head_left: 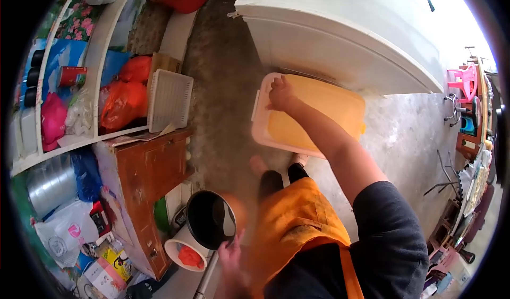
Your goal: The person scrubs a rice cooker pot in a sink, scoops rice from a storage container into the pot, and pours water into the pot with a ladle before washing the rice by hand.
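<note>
Head view: our right hand (280, 93), fingers curled, is over the crosswise storage box's (324, 105) left end; our left hand (230, 255) grasps a black bucket (202, 219).

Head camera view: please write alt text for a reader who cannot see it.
A person in an orange apron reaches the right hand to a yellow-lidded box on the floor; the left hand touches a dark bucket, near cluttered shelves.

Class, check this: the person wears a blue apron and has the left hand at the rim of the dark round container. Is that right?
Not quite: the apron is orange, not blue, as the head view shows. The left hand is indeed at the rim of the dark round container.
</note>
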